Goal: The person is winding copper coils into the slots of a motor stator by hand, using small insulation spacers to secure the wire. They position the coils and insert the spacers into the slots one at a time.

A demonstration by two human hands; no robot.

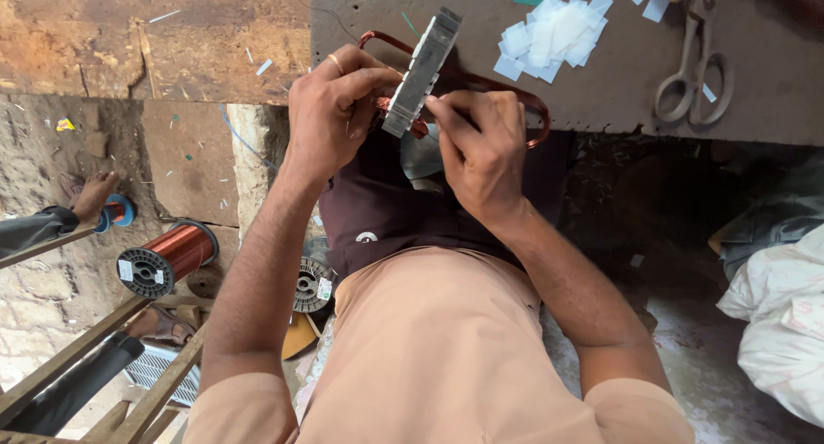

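My left hand (330, 109) grips a grey laminated metal stator core (421, 71), held on edge at the rim of the workbench (601, 101). A loop of copper wire (481, 84) runs through the core and curves out to the right. My right hand (481, 148) pinches at the core's lower end, fingertips on the wire and slot. A ring is on one finger of my left hand. My brown sleeves and lap fill the lower middle of the view.
A pile of small white paper slips (554, 32) and metal scissors (697, 62) lie on the bench. A spool of copper wire (167, 257) and a second spool (311, 285) sit on the floor at left. Another person's foot (90, 195) is at far left. White sacks (781, 315) are at right.
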